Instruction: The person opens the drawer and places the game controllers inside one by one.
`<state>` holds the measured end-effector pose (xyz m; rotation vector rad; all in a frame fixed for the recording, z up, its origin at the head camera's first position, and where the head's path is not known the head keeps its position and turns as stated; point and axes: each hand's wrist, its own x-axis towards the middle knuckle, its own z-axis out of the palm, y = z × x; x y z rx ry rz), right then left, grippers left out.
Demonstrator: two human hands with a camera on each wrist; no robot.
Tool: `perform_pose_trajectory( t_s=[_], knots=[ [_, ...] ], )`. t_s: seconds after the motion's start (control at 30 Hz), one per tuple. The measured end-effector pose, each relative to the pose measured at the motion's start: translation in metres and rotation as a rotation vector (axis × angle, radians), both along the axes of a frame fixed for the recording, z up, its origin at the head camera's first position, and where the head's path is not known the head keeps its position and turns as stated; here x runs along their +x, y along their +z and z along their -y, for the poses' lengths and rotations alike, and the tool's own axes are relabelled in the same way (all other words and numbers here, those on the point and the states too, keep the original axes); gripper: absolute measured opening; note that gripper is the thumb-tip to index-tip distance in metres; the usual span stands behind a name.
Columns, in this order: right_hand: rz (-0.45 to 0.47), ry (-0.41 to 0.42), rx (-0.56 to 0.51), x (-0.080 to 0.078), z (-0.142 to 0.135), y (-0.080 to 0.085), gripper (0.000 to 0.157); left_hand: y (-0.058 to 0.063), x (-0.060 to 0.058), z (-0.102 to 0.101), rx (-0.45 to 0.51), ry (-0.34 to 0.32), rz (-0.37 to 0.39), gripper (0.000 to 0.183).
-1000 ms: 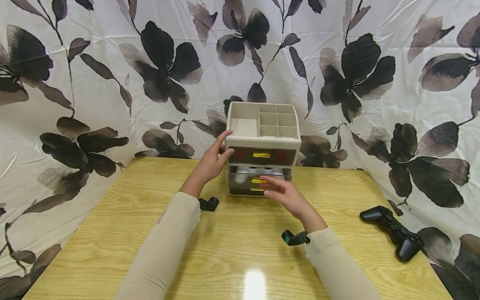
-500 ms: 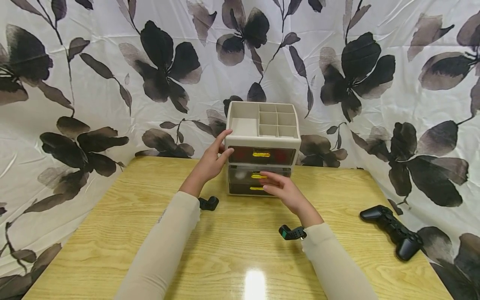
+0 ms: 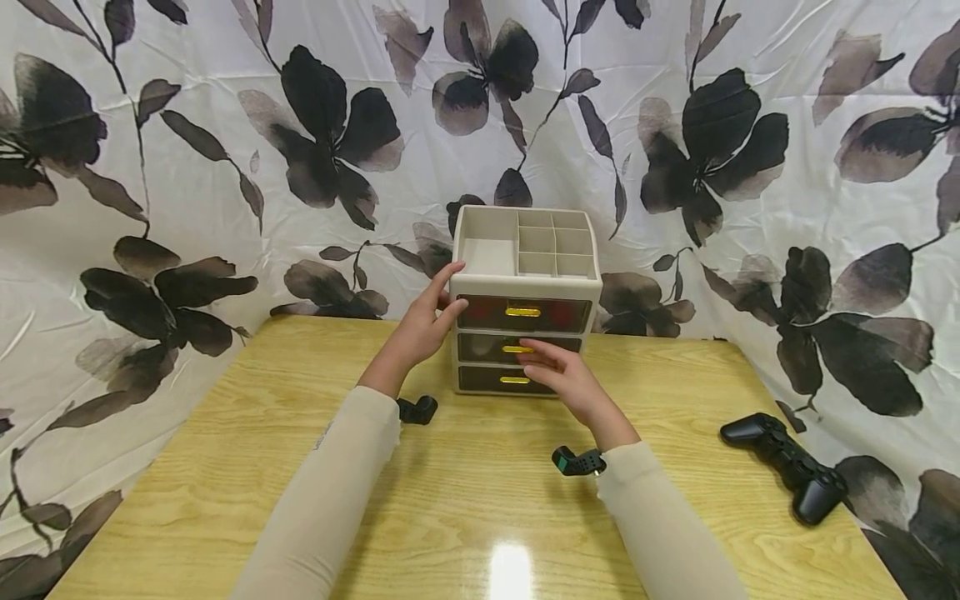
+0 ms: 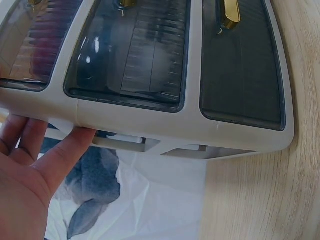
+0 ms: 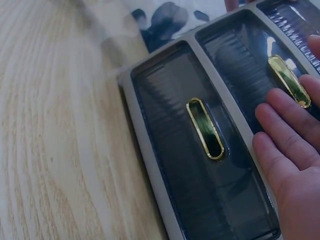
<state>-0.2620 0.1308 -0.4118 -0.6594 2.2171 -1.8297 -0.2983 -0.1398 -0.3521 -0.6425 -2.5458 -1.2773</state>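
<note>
A small cream drawer organizer (image 3: 525, 284) with three dark see-through drawers stands at the back of the table. All three drawers sit flush in the frame, each with a gold handle. My left hand (image 3: 422, 327) rests on the organizer's left side, its fingers along the side wall and the thumb near the front edge, as the left wrist view also shows. Extended fingers of my right hand (image 3: 572, 382) touch the front of the middle drawer (image 5: 240, 50) beside its gold handle (image 5: 290, 81). Reddish contents show through the top drawer (image 3: 487, 314).
Open compartments (image 3: 555, 242) divide the organizer's top. A black game controller (image 3: 783, 467) lies at the table's right side. Behind the wooden table (image 3: 450, 500) hangs a white cloth (image 3: 225, 67) with dark flower prints. Each wrist wears a black strap mount (image 3: 577, 461).
The middle drawer has slid inward from partly pulled out to closed, with my right hand moving forward against its front. My left hand has stayed on the organizer's side.
</note>
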Motion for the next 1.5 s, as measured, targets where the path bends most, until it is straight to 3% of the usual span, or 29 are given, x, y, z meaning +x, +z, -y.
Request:
perform_pose_trajectory(
  t_s=[0.7, 1.5],
  knots=[
    [0.01, 0.002, -0.023, 0.004, -0.001, -0.01, 0.052, -0.002, -0.001, 0.001, -0.005, 0.003, -0.001, 0.056],
    [0.096, 0.024, -0.05, 0.003, -0.008, -0.032, 0.052, 0.0, -0.001, -0.001, -0.006, 0.004, -0.004, 0.057]
  ],
)
